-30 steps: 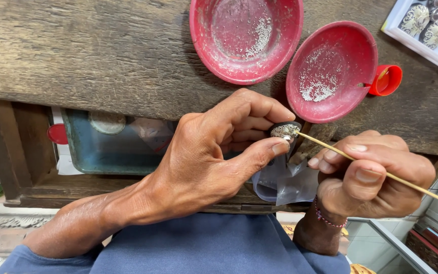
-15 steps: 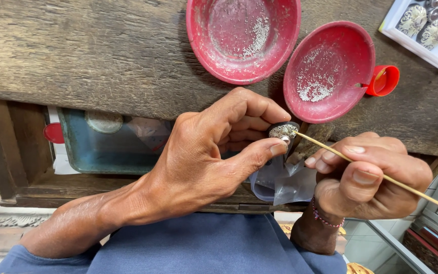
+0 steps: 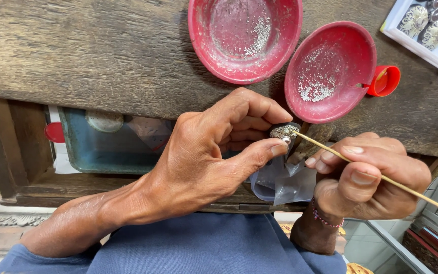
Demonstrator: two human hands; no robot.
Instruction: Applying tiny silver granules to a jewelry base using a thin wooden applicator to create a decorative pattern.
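The left hand (image 3: 204, 162) pinches a small silver piece (image 3: 283, 132) between its thumb and curled fingers. The right hand (image 3: 366, 177) is closed around a thin stick (image 3: 381, 177), and the stick's tip touches the silver piece. Just under both hands hangs a clear plastic bag (image 3: 280, 180). Above the hands, on the old wooden table (image 3: 77, 50), sit two red bowls (image 3: 244, 38) with tiny silver beads inside. A white tray (image 3: 432, 30) sits far up past the right hand.

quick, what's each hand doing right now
Left hand: closed, pinching a small silver piece between thumb and fingers.
Right hand: closed on a thin wooden stick, its tip at the piece.
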